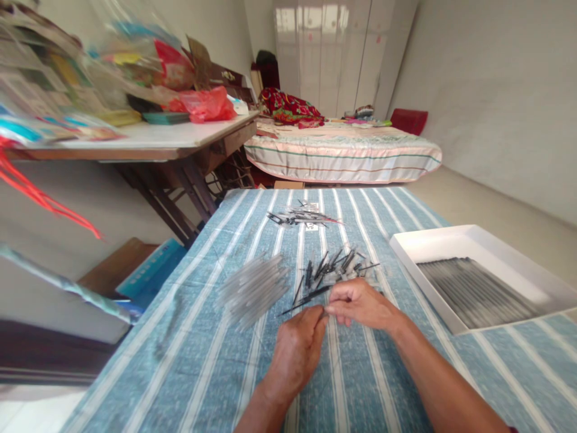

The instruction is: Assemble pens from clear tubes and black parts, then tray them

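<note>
My left hand and my right hand meet over a blue-and-white striped cloth, fingers pinched together on a thin dark pen part that sticks out to the left. Just beyond the hands lies a loose pile of dark pen parts. A heap of clear pen barrels lies to the left of my hands. Another small pile of parts sits farther back on the cloth.
A white shallow box with a row of finished pens stands at the right. A cluttered table with bags is at the left, a bed behind, a white wardrobe at the back.
</note>
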The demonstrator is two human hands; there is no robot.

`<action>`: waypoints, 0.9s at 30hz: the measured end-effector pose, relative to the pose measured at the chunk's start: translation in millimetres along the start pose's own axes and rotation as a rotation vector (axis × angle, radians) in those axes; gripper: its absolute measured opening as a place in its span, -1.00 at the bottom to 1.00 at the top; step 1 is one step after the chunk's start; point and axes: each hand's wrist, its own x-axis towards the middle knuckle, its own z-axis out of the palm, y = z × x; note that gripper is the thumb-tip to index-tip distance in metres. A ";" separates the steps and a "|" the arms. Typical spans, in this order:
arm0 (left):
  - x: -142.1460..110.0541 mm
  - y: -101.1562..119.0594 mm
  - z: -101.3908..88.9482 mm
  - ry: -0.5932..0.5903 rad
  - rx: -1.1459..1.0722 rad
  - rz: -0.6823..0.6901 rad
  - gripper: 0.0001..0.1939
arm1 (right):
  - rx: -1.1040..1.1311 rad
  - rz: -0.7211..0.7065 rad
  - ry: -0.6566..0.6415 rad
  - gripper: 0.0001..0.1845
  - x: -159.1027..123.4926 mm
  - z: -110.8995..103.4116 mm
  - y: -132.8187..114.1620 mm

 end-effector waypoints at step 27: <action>0.5 0.2 -0.6 0.016 0.013 -0.027 -0.84 | -0.034 0.002 0.035 -0.82 1.0 5.6 -5.8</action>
